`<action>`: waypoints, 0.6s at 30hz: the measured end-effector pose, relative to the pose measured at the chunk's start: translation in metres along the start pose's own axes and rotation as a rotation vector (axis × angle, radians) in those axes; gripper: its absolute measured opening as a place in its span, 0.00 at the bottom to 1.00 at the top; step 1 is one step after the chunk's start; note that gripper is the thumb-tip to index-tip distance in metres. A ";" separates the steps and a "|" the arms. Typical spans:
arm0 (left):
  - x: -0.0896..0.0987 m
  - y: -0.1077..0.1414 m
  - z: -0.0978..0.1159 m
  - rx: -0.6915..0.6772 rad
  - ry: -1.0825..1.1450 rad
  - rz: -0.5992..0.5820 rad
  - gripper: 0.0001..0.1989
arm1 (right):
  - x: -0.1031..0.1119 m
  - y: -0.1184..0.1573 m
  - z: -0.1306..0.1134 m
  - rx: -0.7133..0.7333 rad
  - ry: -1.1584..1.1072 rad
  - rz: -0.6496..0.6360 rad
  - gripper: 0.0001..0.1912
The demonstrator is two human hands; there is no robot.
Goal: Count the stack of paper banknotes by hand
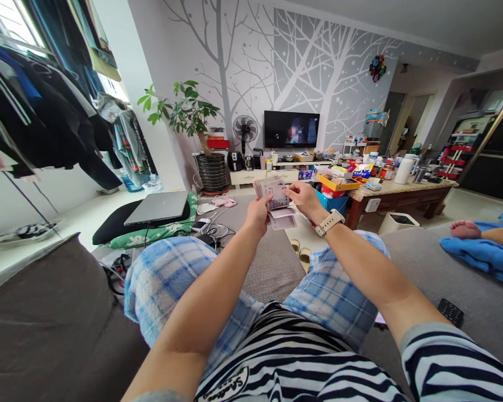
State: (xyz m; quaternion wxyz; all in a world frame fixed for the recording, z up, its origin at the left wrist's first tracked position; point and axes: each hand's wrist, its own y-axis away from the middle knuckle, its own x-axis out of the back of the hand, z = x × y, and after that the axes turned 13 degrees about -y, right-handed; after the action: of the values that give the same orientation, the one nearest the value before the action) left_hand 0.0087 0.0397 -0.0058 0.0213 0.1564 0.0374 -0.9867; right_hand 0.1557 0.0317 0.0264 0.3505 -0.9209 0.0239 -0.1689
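Note:
My left hand [260, 213] is closed round a fanned bundle of banknotes [278, 194], its thumb pressed on their face. At the bundle's right edge, my right hand [304, 198] pinches a note between thumb and fingers. A watch with a pale strap [330, 223] sits on my right wrist. Below the bundle, loose notes [283, 222] hang or lie; whether they touch the sofa I cannot tell. Both hands are held out above the grey sofa [276, 262], between my knees in blue checked trousers [167, 273].
On the left, a closed laptop [157, 207] rests on cushions beside tangled white cables [220, 230]. A cluttered coffee table [398, 192] stands ahead to the right. Another person's bare foot [465, 229] lies on the sofa at right, near a black remote [450, 312]. Slippers [304, 255] are on the floor.

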 end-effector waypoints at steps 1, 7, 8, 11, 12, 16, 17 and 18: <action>0.000 -0.001 0.000 0.000 0.004 0.004 0.17 | 0.000 0.000 0.000 0.000 -0.004 -0.001 0.16; 0.000 -0.003 0.001 -0.032 0.063 0.033 0.14 | -0.001 -0.001 0.002 0.007 -0.103 -0.007 0.14; 0.000 -0.003 0.002 -0.037 0.070 0.033 0.14 | -0.001 -0.001 0.003 0.007 -0.123 -0.015 0.14; -0.001 -0.003 0.002 -0.034 0.064 0.026 0.13 | -0.003 -0.003 0.006 -0.016 -0.194 -0.054 0.13; -0.001 -0.003 0.002 -0.028 0.053 0.021 0.13 | -0.004 -0.003 0.007 -0.022 -0.225 -0.074 0.12; -0.003 0.000 0.002 -0.010 0.006 -0.030 0.11 | -0.005 -0.003 0.006 -0.022 -0.336 -0.147 0.11; -0.003 0.000 0.002 -0.010 0.000 -0.036 0.10 | -0.006 -0.003 0.005 -0.024 -0.348 -0.151 0.11; -0.003 0.001 0.002 -0.011 -0.003 -0.034 0.09 | -0.006 -0.002 0.005 -0.029 -0.354 -0.149 0.11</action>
State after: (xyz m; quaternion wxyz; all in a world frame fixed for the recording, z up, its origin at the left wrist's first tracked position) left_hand 0.0112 0.0387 -0.0026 0.0054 0.1544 0.0454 -0.9870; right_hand 0.1517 0.0374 0.0230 0.3226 -0.9403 -0.1039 -0.0296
